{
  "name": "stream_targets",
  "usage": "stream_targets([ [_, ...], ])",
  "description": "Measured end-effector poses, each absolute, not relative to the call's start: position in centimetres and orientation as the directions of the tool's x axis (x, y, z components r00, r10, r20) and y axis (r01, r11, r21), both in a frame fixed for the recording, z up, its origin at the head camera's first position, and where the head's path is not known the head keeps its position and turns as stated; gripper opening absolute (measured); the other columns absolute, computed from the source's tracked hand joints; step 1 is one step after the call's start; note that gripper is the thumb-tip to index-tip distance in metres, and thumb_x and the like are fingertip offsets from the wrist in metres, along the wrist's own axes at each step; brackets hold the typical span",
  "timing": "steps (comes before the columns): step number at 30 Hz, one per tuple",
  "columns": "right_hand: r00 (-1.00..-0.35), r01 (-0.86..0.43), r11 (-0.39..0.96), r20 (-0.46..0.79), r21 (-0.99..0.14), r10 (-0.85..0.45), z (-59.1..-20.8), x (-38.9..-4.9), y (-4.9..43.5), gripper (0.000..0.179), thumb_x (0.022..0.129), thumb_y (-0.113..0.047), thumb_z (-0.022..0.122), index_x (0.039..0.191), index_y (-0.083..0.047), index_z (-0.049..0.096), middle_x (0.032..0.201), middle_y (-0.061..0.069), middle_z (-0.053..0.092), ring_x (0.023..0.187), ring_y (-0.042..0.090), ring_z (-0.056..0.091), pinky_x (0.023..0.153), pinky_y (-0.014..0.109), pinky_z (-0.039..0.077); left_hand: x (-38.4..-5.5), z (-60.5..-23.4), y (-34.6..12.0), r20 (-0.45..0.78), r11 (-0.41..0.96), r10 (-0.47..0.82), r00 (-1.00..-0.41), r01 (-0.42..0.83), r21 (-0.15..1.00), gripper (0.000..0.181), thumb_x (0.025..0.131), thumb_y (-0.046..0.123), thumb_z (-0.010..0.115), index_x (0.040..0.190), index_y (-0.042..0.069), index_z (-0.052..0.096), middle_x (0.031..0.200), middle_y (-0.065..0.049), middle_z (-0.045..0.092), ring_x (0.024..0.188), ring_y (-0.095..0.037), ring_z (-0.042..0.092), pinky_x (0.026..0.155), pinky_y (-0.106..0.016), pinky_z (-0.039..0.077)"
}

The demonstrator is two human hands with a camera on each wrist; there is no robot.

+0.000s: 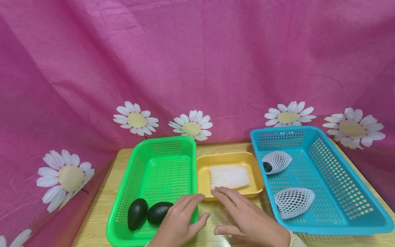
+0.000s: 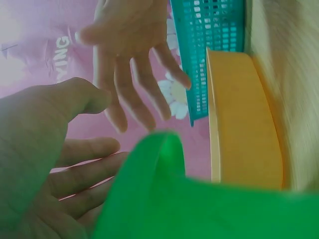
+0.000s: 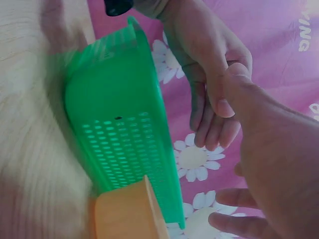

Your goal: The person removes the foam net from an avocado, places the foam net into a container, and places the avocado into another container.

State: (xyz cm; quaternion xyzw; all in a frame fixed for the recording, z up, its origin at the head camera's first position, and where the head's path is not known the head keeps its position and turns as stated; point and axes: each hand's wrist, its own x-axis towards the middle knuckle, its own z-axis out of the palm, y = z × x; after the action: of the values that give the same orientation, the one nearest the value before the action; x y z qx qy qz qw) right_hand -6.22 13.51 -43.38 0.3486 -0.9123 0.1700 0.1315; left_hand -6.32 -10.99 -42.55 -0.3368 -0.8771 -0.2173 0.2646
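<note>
My left hand [image 1: 181, 219] is over the right rim of the green basket [image 1: 191, 171], fingers loosely straight and holding nothing. Facing it, my right hand [image 1: 248, 218] hovers at the near edge of the yellow tray [image 1: 202, 175], thumb apart from the fingers and also holding nothing. Inside the green basket lie two dark avocados, one on the left [image 1: 137, 214] and one partly covered by my left hand [image 1: 158, 212]. White foam net sleeves [image 1: 229, 176] lie flat in the yellow tray. The left wrist view shows the right hand [image 2: 134, 55] with spread fingers.
A blue basket [image 1: 336, 206] on the right holds two avocados in white foam nets, one farther back [image 1: 279, 161] and one nearer [image 1: 294, 202]. Everything stands on a wooden table [image 1: 102, 206]. A pink cloth [image 1: 197, 68] with daisies hangs behind and beside it.
</note>
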Motion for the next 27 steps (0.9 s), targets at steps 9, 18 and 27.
stream_targets([
  [9, -0.738, -0.661, 0.719, 0.357, -0.213, -0.572, -42.4, -6.1, 14.2, 0.087, 0.090, -0.069, 0.062, 0.160, -0.023, 0.038, 0.159, -0.007, 0.047, 0.143, 0.011, 0.050, 0.104, 0.038, 0.057, -6.3, -43.2, -9.8, 0.641, 0.620, 0.495, -0.587, 0.755, 0.213, 0.040, 0.093, 0.034, 0.075, 0.123, 0.008, 0.069, 0.116, -0.001, 0.075, 0.106, -0.014, 0.072, 0.091, -0.026, 0.060],
  [18, -0.804, -0.578, 0.787, 0.314, -0.216, -0.505, -41.4, -5.7, 15.4, 0.089, 0.087, -0.075, 0.060, 0.157, -0.024, 0.043, 0.156, -0.008, 0.051, 0.140, 0.013, 0.053, 0.105, 0.038, 0.057, -6.6, -43.4, -8.5, 0.685, 0.576, 0.531, -0.499, 0.806, 0.140, 0.046, 0.088, 0.032, 0.079, 0.126, 0.007, 0.068, 0.116, -0.002, 0.075, 0.105, -0.013, 0.071, 0.092, -0.023, 0.059],
  [27, -0.782, -0.586, 0.787, 0.389, -0.191, -0.487, -40.7, -6.1, 16.8, 0.081, 0.088, -0.068, 0.066, 0.152, -0.022, 0.050, 0.149, -0.006, 0.057, 0.134, 0.017, 0.058, 0.101, 0.041, 0.058, -6.5, -43.5, -7.2, 0.659, 0.587, 0.562, -0.501, 0.802, 0.109, 0.050, 0.083, 0.034, 0.084, 0.123, 0.009, 0.069, 0.118, -0.001, 0.075, 0.108, -0.012, 0.071, 0.094, -0.023, 0.058],
])
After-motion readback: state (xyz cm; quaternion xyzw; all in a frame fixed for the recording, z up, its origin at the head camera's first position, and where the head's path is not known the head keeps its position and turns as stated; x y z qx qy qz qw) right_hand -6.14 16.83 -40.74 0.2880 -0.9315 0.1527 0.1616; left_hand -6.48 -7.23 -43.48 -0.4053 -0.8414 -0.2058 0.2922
